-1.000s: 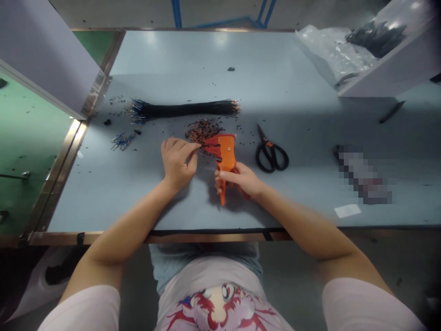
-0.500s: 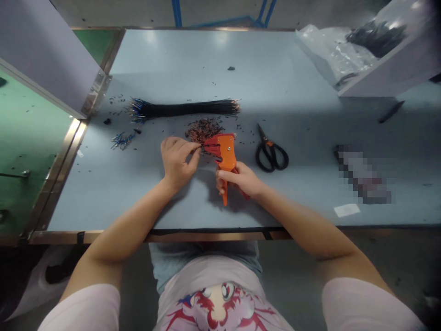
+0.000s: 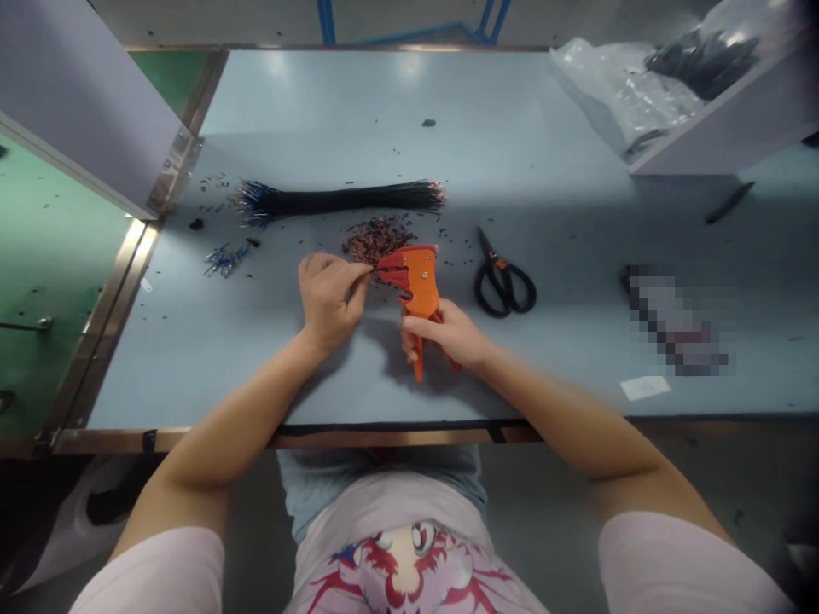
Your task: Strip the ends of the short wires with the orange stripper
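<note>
My right hand [image 3: 444, 333] is shut around the grip of an orange self-adjusting wire stripper [image 3: 419, 286], with its red jaws pointing left. My left hand [image 3: 328, 298] faces those jaws, and its thumb and forefinger pinch a thin wire [image 3: 372, 268] at the jaw mouth. The wire's held end is mostly hidden by my fingers. Just above the jaws lies a loose heap of short copper-coloured wire bits [image 3: 376, 240]. Farther up, a long bundle of black wires with blue ends [image 3: 339, 200] lies across the table.
Black-handled scissors [image 3: 502, 286] lie right of my right hand. Blue-tipped wire pieces [image 3: 225, 260] and black scraps dot the grey-blue table [image 3: 320, 102]. A plastic bag [image 3: 624, 89] sits at the back right beside a pale shelf panel [image 3: 723, 128]. A blurred object [image 3: 671, 324] lies at right.
Both hands and the stripper keep nearly the same pose and place. The whole view has shifted only slightly.
</note>
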### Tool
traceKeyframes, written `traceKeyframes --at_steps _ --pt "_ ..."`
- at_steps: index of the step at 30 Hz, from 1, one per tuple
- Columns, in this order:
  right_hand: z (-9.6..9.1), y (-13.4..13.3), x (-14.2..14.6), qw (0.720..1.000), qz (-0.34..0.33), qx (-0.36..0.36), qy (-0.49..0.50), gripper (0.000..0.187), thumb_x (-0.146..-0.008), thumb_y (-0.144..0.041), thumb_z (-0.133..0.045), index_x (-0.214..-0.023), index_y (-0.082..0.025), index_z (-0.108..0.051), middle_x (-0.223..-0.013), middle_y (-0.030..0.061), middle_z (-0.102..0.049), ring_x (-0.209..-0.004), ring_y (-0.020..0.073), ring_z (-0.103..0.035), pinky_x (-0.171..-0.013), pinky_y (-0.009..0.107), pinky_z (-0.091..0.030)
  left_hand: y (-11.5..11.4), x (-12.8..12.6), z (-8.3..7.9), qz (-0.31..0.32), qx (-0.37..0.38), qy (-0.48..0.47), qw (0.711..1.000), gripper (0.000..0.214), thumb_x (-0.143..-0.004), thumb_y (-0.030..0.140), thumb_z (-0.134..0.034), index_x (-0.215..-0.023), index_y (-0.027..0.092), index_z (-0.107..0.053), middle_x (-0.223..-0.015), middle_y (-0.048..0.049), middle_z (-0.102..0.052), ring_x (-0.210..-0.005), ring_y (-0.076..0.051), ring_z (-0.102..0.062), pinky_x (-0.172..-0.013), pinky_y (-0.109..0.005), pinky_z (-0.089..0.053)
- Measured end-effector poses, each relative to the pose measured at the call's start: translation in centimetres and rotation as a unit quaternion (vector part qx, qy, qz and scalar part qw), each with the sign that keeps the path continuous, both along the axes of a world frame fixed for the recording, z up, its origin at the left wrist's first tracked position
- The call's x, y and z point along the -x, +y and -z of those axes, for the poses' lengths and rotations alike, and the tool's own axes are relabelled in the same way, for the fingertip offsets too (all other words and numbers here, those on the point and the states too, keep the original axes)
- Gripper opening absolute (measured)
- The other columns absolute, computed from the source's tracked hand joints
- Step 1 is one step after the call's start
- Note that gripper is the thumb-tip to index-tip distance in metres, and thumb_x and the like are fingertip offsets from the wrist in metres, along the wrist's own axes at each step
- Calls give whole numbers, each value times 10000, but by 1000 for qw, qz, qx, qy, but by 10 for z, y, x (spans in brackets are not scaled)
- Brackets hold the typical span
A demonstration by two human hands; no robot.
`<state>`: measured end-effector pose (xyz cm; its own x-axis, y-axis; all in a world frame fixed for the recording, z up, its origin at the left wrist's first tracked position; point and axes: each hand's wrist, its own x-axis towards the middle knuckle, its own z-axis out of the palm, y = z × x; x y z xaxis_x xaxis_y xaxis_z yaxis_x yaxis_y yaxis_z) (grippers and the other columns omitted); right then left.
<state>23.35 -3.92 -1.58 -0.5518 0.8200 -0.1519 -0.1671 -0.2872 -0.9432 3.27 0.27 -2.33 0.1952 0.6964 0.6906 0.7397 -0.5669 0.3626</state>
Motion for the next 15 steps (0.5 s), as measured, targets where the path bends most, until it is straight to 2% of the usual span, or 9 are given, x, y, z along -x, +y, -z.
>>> traceKeyframes --at_steps 4,9,15 --pt "-3 -2 2 1000 5 -12 -2 337 -825 -397 -654 -624 -160 -524 -521 -19 -546 -441 117 -550 -468 268 -520 -2 -1 -3 -3 -7 5 1000 131 -863 256 -542 -855 263 -672 -643 -3 -605 -775 -201 -535 -823 -390 -350" --pt "-4 -3 2 1000 11 -5 -9 337 -796 -416 -672 -623 -165 -530 -517 -24 -548 -432 115 -549 -455 255 -509 -2 0 -5 -13 3 12 1000 150 -870 278 -524 -842 265 -671 -653 -8 -607 -770 -203 -540 -824 -402 -356" --pt "1 -5 3 999 35 -9 -20 433 -850 -396 -620 -509 -177 -467 -410 -35 -453 -352 92 -451 -410 245 -437 -4 -3 -6 1 -38 3 999 110 -866 263 -554 -829 259 -658 -663 14 -599 -745 -169 -542 -785 -378 -367"
